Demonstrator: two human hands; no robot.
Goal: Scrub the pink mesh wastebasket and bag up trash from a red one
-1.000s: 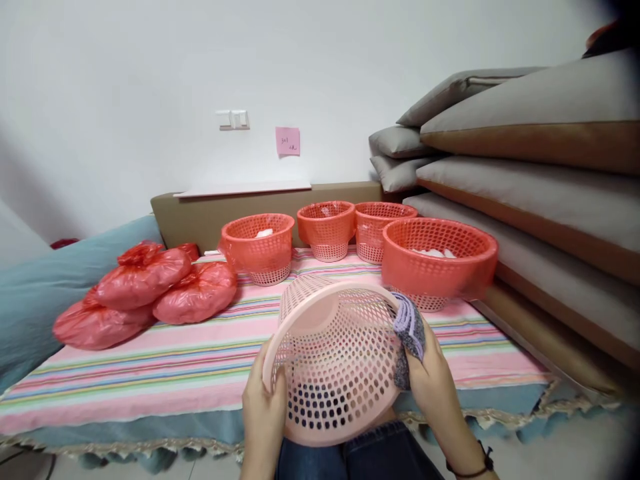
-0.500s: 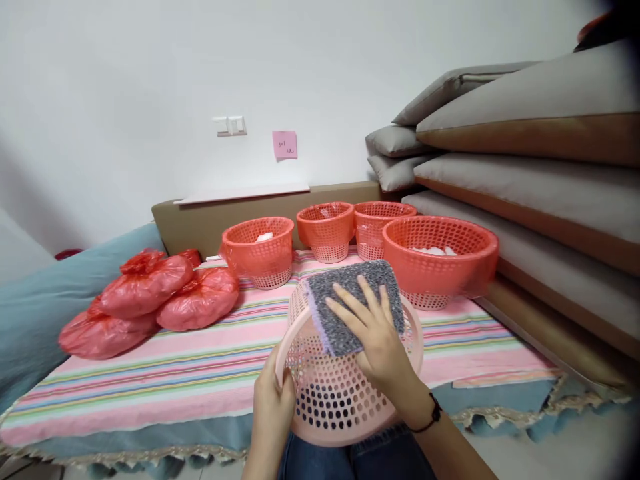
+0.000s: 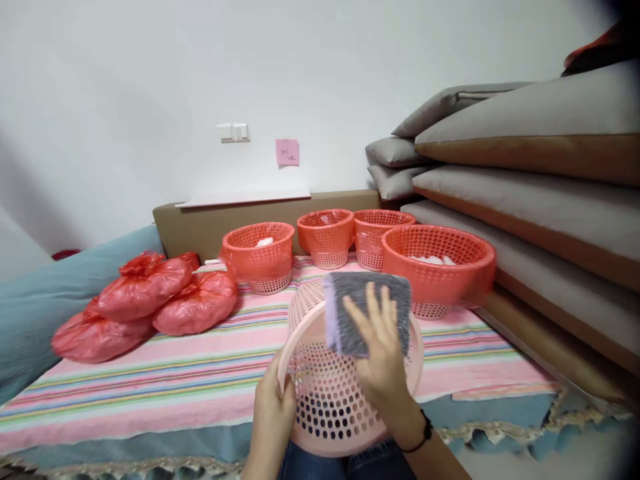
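A pale pink plastic basket (image 3: 325, 427) with a perforated wall is tilted over my lap, its opening towards me. My left hand (image 3: 275, 407) grips its rim on the left side, thumb inside and fingers mostly hidden behind. Over the far right part of the rim lies a grey cleaning cloth (image 3: 403, 297) with a pale purple edge. My right hand (image 3: 383, 353) holds this cloth against the basket, fingers spread across its face and slightly blurred. A dark band circles the right wrist.
Behind stand several baskets lined with red plastic, among them a left basket (image 3: 257, 260) and a large right basket (image 3: 440, 267) with white items inside. Tied red bags (image 3: 145, 290) are piled at left on the striped cloth (image 3: 190, 373). Grey cushions (image 3: 530, 153) stack up at right.
My right hand and the cloth have slid a little to the right along the rim, and the cloth has turned more upright. My left hand keeps its hold; the whole view has tilted slightly.
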